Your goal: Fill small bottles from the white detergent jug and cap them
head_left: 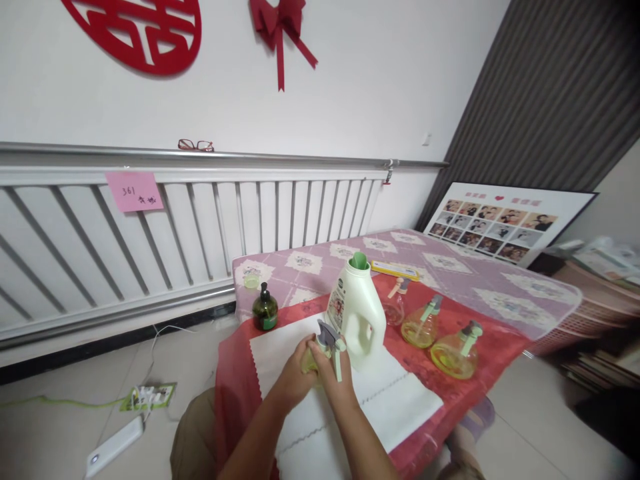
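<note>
Both hands are closed around a small spray bottle (311, 360) with a grey and pale green trigger head, above a white cloth (310, 427). My left hand (295, 373) wraps the bottle from the left side. Close to the trigger head, my right hand (333, 370) grips from the right, and the fingers partly hide the bottle. Just behind the hands stands a large white detergent jug (363, 303) with a green spout (359, 261) at its open top. To the left is a dark green pump bottle (265, 310), upright.
Several clear spray bottles with yellow liquid, including a round one (455, 357) and a middle one (420, 327), line the right side on red cloth (415, 437). A yellow-edged box (395, 270) lies behind. A radiator (280, 213) borders the table; a power strip (150, 397) is on the floor.
</note>
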A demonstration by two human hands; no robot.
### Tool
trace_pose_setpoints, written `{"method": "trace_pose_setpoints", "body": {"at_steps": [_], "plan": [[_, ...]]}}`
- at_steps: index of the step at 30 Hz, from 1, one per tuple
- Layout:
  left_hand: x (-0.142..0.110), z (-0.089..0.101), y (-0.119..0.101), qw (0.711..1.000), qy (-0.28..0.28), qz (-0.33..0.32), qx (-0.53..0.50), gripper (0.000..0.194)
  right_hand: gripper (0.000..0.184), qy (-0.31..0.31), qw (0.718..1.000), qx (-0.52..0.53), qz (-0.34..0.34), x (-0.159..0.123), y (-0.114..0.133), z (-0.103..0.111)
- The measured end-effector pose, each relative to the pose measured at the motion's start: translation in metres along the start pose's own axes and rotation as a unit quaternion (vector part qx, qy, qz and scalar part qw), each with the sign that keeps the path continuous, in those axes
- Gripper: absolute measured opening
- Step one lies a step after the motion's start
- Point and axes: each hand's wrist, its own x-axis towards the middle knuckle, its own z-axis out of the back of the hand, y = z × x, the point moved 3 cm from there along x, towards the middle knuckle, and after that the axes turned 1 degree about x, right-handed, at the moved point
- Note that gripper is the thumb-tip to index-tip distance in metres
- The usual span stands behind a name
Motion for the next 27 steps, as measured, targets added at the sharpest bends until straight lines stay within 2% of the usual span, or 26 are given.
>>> {"method": "trace_pose_setpoints", "body": {"at_steps": [2,5,11,15,17,20,22,27], "plan": [[0.004,0.007,-0.003,0.998,-0.003,0.021,-0.052,0.054,0.031,-0.002,1.000,0.003,-0.004,-0.001,-0.004,0.000],[0.009,0.011,-0.011,0.995,-0.050,0.033,-0.075,0.042,0.035,0.010,1.000,0.021,-0.011,0.001,-0.010,-0.002],[0.019,-0.003,-0.027,0.999,-0.045,0.009,0.024,0.035,0.036,0.059,0.998,0.034,-0.013,0.007,-0.013,-0.001],[0.020,-0.004,-0.027,0.998,-0.041,0.011,0.037,0.033,0.041,0.078,0.996,0.028,-0.010,0.006,-0.013,0.012],[0.019,-0.003,-0.027,0.999,-0.033,0.009,0.038,0.032,0.046,0.114,0.993,0.031,-0.017,0.008,-0.014,0.021],[0.019,-0.002,-0.028,0.999,-0.015,0.002,0.029,0.030,0.043,0.182,0.982,0.047,-0.037,0.015,-0.014,0.033],[0.019,-0.003,-0.029,1.000,-0.009,-0.002,0.016,0.030,0.041,0.195,0.978,0.055,-0.041,0.022,-0.011,0.039],[0.020,-0.006,-0.025,1.000,-0.010,-0.005,-0.002,0.030,0.043,0.260,0.965,0.021,-0.022,0.035,-0.001,0.037]]}}
